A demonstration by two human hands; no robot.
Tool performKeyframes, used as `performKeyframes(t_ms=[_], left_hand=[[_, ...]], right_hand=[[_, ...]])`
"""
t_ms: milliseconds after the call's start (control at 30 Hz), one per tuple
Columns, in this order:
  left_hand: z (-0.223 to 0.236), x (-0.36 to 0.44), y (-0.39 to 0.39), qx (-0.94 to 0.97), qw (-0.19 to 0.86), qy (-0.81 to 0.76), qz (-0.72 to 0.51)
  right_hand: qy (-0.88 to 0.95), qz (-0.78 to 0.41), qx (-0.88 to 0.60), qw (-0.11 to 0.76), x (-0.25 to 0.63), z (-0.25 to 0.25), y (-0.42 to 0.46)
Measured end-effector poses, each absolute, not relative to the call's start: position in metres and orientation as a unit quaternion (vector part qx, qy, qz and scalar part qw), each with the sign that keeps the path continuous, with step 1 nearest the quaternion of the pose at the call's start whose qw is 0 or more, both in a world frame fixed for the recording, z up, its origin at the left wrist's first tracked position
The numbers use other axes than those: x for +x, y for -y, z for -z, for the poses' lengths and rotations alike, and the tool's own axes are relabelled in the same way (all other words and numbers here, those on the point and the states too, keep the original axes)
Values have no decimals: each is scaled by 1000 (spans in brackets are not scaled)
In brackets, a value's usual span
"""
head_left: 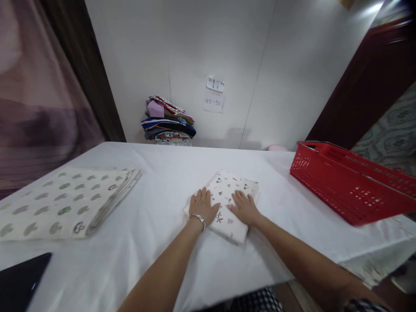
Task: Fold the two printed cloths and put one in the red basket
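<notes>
A folded white cloth (227, 184) with small grey and brown prints lies at an angle on the white-covered table (162, 182). On its left side my left hand (204, 207) rests flat with the fingers stretched out; a silver bracelet circles that wrist. My right hand (245, 209) lies flat on the right part of the same cloth, fingers spread and pointing up and left. Neither hand grips anything. The palms cover parts of the cloth's printed top.
At the left lies a larger folded cloth (71, 199) with grey mushroom-like prints. A red basket (344, 186) stands at the right. Several folded fabrics (169, 123) are stacked beyond the table's far edge. A dark flat object (22, 281) sits at the near left corner.
</notes>
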State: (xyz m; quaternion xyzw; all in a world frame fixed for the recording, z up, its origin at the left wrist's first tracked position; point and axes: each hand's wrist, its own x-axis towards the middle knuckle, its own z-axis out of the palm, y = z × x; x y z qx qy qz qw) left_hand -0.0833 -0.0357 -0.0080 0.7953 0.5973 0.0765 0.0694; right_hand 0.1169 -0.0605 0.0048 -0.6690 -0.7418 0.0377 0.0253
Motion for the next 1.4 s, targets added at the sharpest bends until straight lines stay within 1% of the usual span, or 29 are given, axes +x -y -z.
performKeyframes(t_ms=[100,267,367,500,667,867,1067,1267,1400], left_hand=[[7,-83,36,796,62,-596,-78],[5,-82,37,794,62,-601,-76],[7,-82,36,794,63,-599,-78],[8,-82,36,794,60,-600,-73],[5,-82,37,794,69,-601,-64],[4,-81,38,794,90,-595,-87],[1,-92,35,789,106,-590,-138],[1,-117,23,723,138,-657,-165],[3,-121,17,701,167,-673,-163]], right_hand=[[752,-34,-657,39,108,0,74],[739,-55,-671,24,103,-14,79],[757,-61,-650,35,89,-16,97],[809,-25,-584,62,69,-5,126],[809,-6,-583,68,64,2,138],[838,42,-533,108,62,6,161],[852,49,-504,133,71,10,165],[834,78,-516,177,80,20,168],[836,77,-518,164,83,20,168]])
